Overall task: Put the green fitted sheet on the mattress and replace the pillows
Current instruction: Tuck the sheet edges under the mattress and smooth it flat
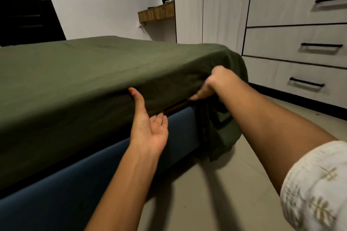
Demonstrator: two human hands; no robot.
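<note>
A bedroom in a home is shown; a bed [93,184] is seen by the hands; drawers [293,43] and a door [22,9] are seen beyond.

An olive-green sheet [78,73] covers a navy-blue bed base [78,185], beside pale wood-grain drawers [293,11] with black handles [322,45] and a white leaf-patterned sleeve [317,184].

The sheet [84,73] lies on the bed [75,189]; drawers [293,43] stand right of it, a door [22,9] behind left.
</note>
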